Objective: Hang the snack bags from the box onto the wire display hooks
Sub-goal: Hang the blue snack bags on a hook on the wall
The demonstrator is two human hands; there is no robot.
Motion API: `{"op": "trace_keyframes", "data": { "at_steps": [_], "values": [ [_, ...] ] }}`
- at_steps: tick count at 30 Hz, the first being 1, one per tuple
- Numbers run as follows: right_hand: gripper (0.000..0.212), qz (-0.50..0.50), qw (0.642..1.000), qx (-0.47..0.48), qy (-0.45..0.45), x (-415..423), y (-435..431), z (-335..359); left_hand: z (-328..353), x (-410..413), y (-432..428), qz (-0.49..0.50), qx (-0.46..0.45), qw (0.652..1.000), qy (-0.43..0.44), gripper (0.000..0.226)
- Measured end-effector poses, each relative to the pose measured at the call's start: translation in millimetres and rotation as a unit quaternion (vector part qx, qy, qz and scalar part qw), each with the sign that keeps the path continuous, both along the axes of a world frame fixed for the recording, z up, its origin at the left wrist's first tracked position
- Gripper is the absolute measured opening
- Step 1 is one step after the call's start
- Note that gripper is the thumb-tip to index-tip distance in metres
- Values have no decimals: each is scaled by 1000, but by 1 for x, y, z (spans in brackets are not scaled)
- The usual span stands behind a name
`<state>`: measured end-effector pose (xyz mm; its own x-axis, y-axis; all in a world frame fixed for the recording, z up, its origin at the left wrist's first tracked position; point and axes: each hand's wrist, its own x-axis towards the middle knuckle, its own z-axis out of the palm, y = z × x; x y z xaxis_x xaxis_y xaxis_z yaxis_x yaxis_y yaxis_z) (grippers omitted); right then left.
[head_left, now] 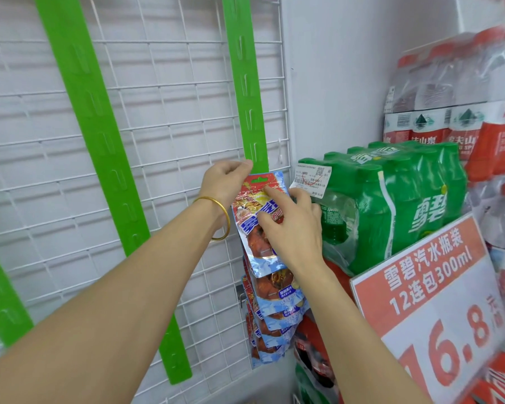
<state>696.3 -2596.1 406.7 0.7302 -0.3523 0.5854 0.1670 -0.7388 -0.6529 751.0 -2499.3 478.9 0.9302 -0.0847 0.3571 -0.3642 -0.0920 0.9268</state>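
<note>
A red, blue and silver snack bag [255, 228] hangs at the lower part of a green plastic hanging strip [245, 83] on the white wire grid [158, 112]. My left hand [225, 182], with a gold bangle on the wrist, pinches the strip just above the bag's top edge. My right hand [292, 225] holds the bag from the right, its index finger pressing near the bag's hang hole. Below it several more of the same bags [271, 313] hang in an overlapping column. The box is not in view.
Two more green strips [99, 147] hang bare on the grid to the left. At the right stand a shrink-wrapped pack of green soda bottles [397, 199], packs of water bottles [449, 106] and an orange price sign [432, 310], close to my right arm.
</note>
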Motion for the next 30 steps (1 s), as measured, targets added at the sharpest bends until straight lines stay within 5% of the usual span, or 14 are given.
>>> {"op": "trace_keyframes", "data": {
  "at_steps": [14, 23, 30],
  "values": [
    [53, -1, 1000, 19, -17, 0, 3, 3, -4, 2, -8, 82, 43, 995, -36, 20],
    [56, 12, 1000, 7, 9, -4, -2, -19, -14, -1, -1, 28, 6, 999, -35, 5],
    [58, -2, 1000, -4, 6, -11, 1, -33, -34, -10, 13, 2, 46, 998, -51, 29]
  ]
}}
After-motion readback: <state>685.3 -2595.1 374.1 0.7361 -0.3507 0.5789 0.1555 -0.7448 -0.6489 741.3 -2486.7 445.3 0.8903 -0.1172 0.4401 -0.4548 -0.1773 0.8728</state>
